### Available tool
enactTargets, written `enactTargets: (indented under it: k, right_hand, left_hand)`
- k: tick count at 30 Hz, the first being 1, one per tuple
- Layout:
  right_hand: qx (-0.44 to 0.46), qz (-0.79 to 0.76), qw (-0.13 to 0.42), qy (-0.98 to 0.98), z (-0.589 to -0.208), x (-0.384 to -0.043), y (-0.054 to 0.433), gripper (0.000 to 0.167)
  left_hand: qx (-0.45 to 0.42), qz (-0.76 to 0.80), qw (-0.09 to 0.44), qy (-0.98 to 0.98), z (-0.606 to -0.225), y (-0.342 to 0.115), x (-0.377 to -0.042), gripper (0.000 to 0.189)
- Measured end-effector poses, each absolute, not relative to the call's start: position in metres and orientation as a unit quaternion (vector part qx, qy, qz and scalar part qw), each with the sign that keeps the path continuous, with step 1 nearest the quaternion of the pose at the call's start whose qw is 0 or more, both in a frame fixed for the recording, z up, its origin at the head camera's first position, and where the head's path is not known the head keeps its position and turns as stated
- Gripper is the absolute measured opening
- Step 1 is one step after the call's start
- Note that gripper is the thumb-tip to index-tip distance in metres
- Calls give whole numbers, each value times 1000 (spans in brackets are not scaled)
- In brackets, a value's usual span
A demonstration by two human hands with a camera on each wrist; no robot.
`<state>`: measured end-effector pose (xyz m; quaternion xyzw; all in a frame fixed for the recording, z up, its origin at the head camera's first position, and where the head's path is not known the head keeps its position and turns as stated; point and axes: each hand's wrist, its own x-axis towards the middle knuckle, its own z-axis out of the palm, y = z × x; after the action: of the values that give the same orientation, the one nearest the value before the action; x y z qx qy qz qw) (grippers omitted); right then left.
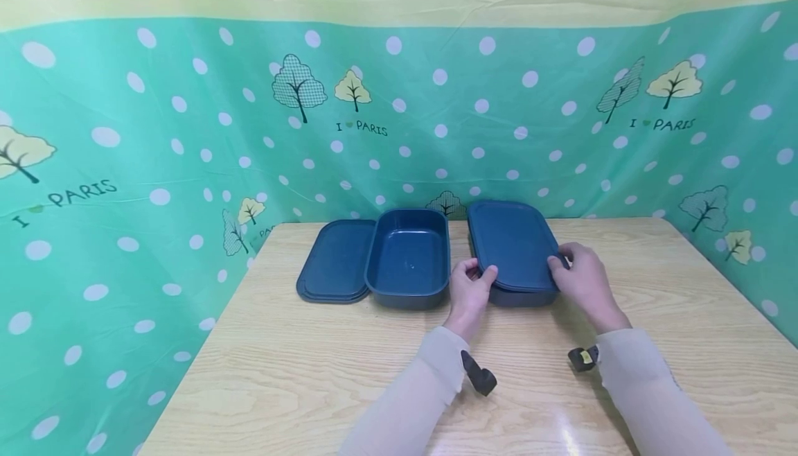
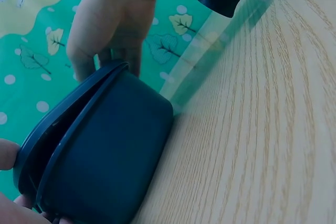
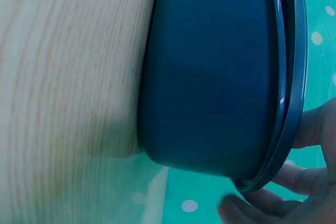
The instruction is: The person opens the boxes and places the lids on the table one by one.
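Observation:
A dark blue lid lies over a matching rectangular food container on the table. My left hand grips the lid at its front left corner, thumb on top and fingers along the side. On the opposite edge, my right hand pinches the lid near its front right corner. A dark gap between lid and container rim shows in the left wrist view, where the lid sits tilted. From the right wrist, the lid appears close along the rim of the container.
Left of my left hand stands a second blue container, uncovered and with nothing inside. Another blue lid lies flat beside it. Behind the wooden table hangs a green dotted cloth.

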<state>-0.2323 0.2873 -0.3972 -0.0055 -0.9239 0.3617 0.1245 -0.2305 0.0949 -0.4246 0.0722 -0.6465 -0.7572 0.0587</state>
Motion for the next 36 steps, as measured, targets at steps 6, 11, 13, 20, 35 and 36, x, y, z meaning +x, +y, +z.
enactTargets:
  k: [6, 11, 13, 20, 35, 36]
  right_hand:
    - [20, 318, 191, -929, -392, -227, 280, 39]
    - [45, 286, 214, -933, -385, -222, 273, 32]
    - [57, 275, 220, -934, -383, -219, 270, 29]
    - [106, 233, 236, -937, -378, -214, 257, 20]
    - [177, 183, 210, -944, -377, -208, 248, 19]
    - [180, 178, 206, -945, -376, -207, 248, 19]
  left_hand:
    - [80, -757, 51, -646, -421, 94, -230, 32]
    - [81, -759, 51, -644, -420, 94, -229, 31]
    - [81, -759, 53, -644, -420, 95, -229, 31]
    - [82, -756, 52, -647, -420, 95, -229, 32]
    - [75, -758, 44, -646, -421, 94, -228, 32]
    - [75, -759, 43, -645, -421, 94, -228, 32]
